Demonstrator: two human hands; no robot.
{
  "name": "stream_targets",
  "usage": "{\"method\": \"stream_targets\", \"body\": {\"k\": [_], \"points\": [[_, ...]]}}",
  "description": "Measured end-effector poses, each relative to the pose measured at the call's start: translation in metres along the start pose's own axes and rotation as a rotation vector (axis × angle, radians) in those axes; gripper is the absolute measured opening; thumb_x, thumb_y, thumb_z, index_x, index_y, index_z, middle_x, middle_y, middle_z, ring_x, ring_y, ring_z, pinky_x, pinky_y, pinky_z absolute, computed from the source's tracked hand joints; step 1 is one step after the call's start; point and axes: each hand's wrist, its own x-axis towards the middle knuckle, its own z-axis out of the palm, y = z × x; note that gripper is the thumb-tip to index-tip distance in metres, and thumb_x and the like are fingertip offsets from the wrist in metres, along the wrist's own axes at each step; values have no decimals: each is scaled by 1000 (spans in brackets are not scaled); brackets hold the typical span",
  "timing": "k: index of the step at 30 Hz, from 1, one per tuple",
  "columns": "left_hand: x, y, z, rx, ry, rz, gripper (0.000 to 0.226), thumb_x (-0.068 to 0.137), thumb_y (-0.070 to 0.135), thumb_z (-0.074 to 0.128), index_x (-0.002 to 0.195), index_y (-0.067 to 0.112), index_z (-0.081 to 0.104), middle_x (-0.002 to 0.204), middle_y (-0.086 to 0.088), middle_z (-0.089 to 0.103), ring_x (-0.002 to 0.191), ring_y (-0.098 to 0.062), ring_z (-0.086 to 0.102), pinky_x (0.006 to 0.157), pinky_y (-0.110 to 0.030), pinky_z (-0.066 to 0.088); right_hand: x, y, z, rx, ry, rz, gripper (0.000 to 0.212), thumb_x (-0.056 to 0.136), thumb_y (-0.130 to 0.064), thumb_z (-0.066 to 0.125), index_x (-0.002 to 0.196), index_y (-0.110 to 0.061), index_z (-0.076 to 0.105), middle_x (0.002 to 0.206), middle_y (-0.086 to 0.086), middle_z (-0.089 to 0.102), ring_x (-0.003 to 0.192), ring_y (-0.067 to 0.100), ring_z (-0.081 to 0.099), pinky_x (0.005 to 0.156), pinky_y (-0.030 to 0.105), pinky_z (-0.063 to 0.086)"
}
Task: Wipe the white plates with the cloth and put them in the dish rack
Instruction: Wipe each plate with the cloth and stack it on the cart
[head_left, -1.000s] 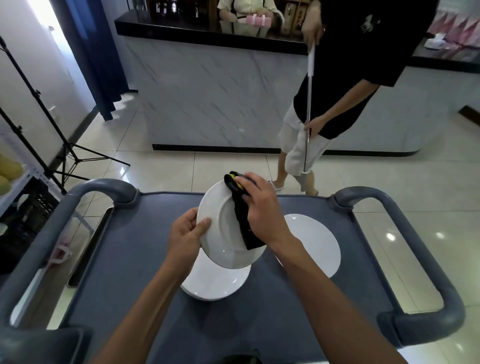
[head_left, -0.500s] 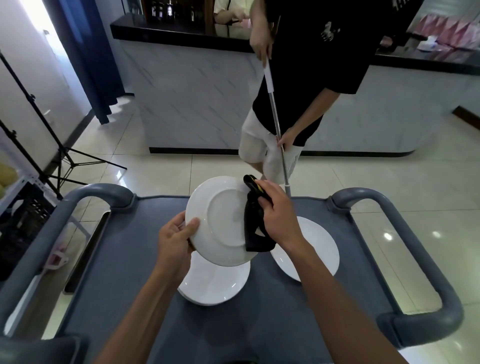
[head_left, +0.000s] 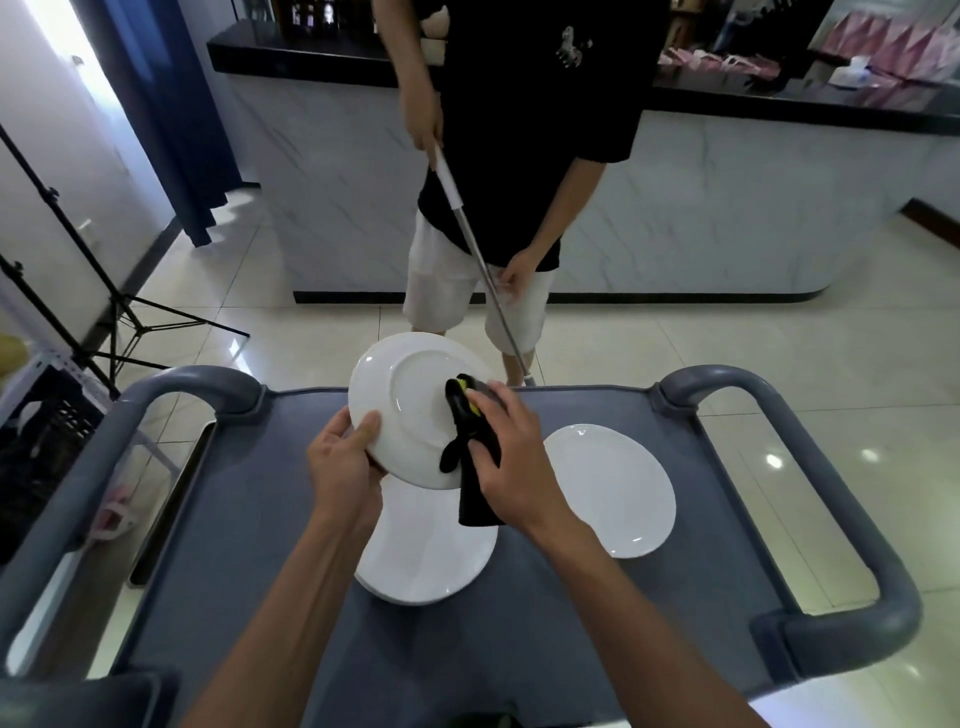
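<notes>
Holding a white plate (head_left: 410, 410) tilted above the grey cart (head_left: 249, 519), the left hand (head_left: 343, 467) clamps its near-left rim, thumb lying across the face turned toward the camera and the other fingers hidden behind it. That face shows the raised foot ring, so the underside is what faces the viewer. The right hand (head_left: 511, 467) presses a black cloth (head_left: 475, 467) against the right part of the same plate; its grip is curled round the cloth, a yellow patch shows at the cloth's far end by the fingertips, and the loose end hangs down past the plate's near edge. Directly below the raised plate, a stack of white plates (head_left: 426, 551) lies flat on the cart top, near the middle; how many it holds cannot be told. To the right of the stack, apart from it, a single white plate (head_left: 613, 488) lies flat, face up. The cart has rounded grey handles on its left and right sides. On the far side of the cart stands another person (head_left: 519, 130) in a black shirt and pale shorts, both hands on a long metal pole (head_left: 470, 244) that slants down toward the tiled floor (head_left: 727, 364). Behind that person runs a marble-fronted counter with a dark top (head_left: 727, 208). At the far left a black tripod (head_left: 104, 291) stands on the floor beside a dark blue curtain (head_left: 171, 119), and a black crate (head_left: 47, 415) sits at the left edge.
</notes>
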Motion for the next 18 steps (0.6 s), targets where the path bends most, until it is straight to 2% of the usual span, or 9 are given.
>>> {"method": "stream_targets", "body": {"k": [4,10,13,18], "points": [[-1,0,3,4,10,4,25,98,2,54,120,1,65,100,-11,70,85,-23,64,66,-32,59,-7,-12,11,-32,22,-110,55,85,-3,60,138,-20,56,149,2,41,138,21,35,115,43,34],[-2,1,6,22,-1,8,23,100,4,52,117,1,66,96,-15,71,81,-27,66,70,-39,57,-15,-33,24,-55,22,-280,51,89,2,64,137,-15,59,147,11,47,136,30,40,112,47,35],[-1,1,2,16,-11,11,22,100,5,52,116,3,67,96,-15,72,81,-27,67,69,-38,59,-17,-32,23,-85,53,-301,45,90,2,63,133,-11,62,145,15,49,134,35,44,109,50,38],[2,1,-5,-9,-29,1,20,98,6,56,112,10,69,97,-8,73,81,-20,67,63,-32,60,-25,-16,15,-88,86,-238,47,92,3,58,136,-13,60,148,12,45,137,32,40,109,51,37]]}}
